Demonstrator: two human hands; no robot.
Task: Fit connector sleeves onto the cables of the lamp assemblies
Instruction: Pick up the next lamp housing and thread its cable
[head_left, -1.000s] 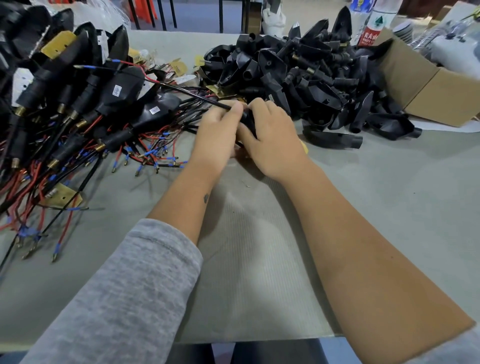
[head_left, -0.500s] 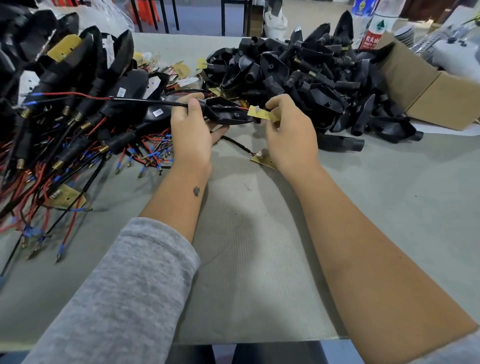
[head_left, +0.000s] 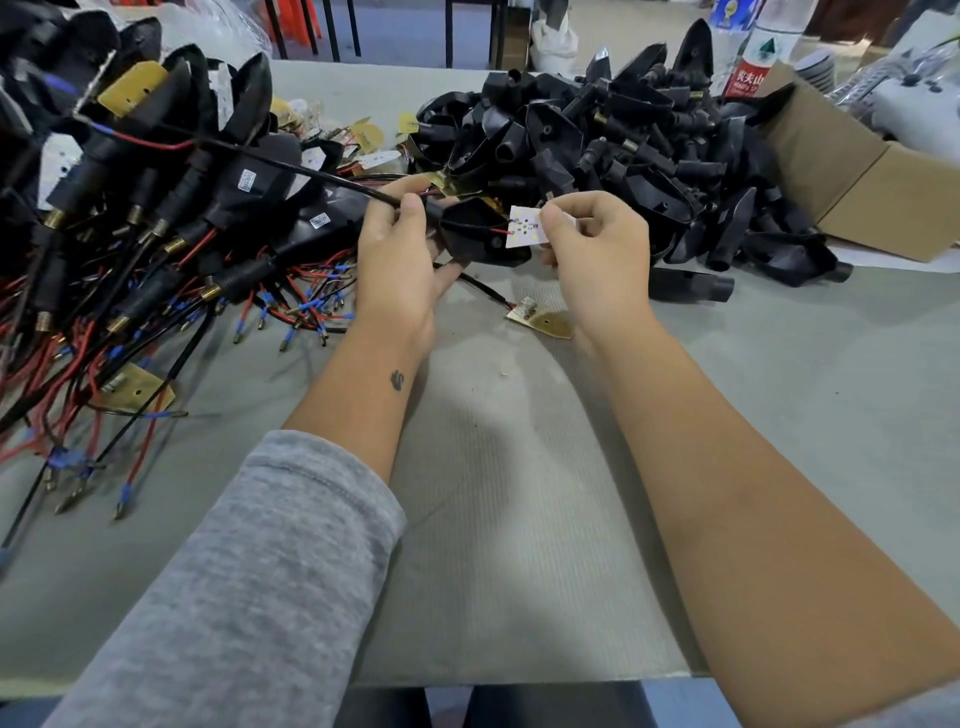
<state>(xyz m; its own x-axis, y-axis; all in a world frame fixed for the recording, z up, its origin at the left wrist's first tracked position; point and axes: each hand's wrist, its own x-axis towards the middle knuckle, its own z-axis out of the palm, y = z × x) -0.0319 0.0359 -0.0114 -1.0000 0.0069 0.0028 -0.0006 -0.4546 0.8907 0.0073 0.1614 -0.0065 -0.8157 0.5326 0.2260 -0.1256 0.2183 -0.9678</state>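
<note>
At the middle of the frame the left hand (head_left: 397, 254) grips a black cable (head_left: 291, 167) right where it enters a black sleeve (head_left: 470, 234), thumb pressed on top, fingers curled beneath. The right hand (head_left: 592, 244) pinches a small white LED board (head_left: 527, 226) between thumb and forefinger, just at the sleeve's wide mouth; thin red and black leads run from the board back into the sleeve. So this piece looks threaded already, with the board not yet seated — that is my reading, not something plainly shown.

How much is done? The left of the frame holds a big heap of finished assemblies (head_left: 145, 208) (black housings, brass threaded collars, red wires with blue crimp tips fanning out). The upper right holds a pile of loose sleeves (head_left: 623, 150), hollow and matte, spilling toward a cardboard box (head_left: 878, 171). Both heaps are large, so I would judge the job somewhere in the middle.

A bare brass-coloured plate (head_left: 545, 323) on its cable lies flat on the grey bench (head_left: 779, 395) beneath the right wrist — likely waiting its turn. The bench covering looks finely ribbed and soft.
</note>
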